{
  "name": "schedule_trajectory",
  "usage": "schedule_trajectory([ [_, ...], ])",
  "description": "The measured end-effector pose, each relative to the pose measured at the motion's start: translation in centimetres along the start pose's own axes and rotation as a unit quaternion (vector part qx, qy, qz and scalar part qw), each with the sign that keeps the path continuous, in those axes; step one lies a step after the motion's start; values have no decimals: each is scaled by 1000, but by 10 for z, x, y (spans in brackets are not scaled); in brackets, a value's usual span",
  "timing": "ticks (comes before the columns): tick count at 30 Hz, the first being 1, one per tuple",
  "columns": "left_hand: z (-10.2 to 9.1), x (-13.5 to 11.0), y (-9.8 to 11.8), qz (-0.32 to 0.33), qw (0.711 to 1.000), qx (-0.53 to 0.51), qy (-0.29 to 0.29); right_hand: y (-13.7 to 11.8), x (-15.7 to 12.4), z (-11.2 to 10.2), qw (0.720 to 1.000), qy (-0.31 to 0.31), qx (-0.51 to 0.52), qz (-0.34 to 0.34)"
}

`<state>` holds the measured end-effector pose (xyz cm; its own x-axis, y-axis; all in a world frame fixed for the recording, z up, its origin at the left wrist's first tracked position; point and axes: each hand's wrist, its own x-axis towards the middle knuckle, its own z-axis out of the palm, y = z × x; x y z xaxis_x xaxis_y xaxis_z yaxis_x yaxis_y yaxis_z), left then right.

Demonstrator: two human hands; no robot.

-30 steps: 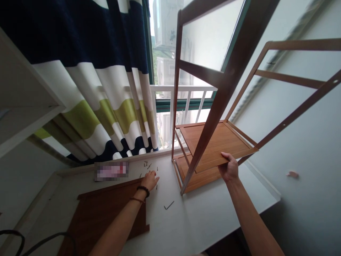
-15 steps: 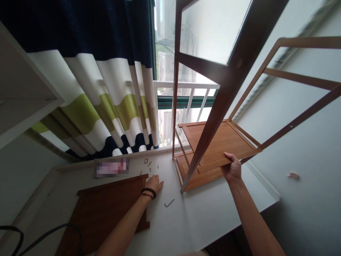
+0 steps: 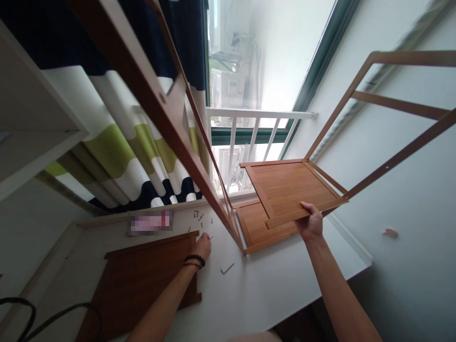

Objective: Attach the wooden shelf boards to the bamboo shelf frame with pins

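Brown wooden panel [image 3: 290, 185], near edge in the right hand [image 3: 310, 224]; thin screw [image 3: 211, 237] in the left hand [image 3: 203, 245], pinch narrow.

Left hand [image 3: 203, 246]: bare, a dark beaded bracelet [image 3: 195, 259] and thinner reddish-brown band [image 3: 190, 264] at the wrist
Right hand [image 3: 309, 225]: bare, wrist included
Forearms [image 3: 331, 280]: uncovered where they show

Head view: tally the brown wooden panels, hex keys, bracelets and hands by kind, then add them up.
Wooden panels: 3 (upper panel, lower panel, loose panel)
Hex key: 1
Bracelets: 2 (dark bracelet, brown bracelet)
Hands: 2 (left hand, right hand)
Total: 8
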<state>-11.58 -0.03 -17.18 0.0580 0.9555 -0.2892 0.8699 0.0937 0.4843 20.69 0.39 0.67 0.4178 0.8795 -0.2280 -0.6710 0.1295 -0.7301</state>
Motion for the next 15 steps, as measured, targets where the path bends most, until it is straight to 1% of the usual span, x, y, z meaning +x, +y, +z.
schedule_trajectory([
  [4,-13,-3,-2,1,989,-139,58,0,0,0,1000,5,6,-1],
  [9,-37,-7,6,14,952,-284,111,-1,0,0,1000,6,16,8],
  [12,-57,-12,19,26,936,-328,123,-1,-1,0,1000,2,17,4],
  [15,-81,-26,43,32,920,-361,150,0,-3,1,1000,4,16,-4],
])
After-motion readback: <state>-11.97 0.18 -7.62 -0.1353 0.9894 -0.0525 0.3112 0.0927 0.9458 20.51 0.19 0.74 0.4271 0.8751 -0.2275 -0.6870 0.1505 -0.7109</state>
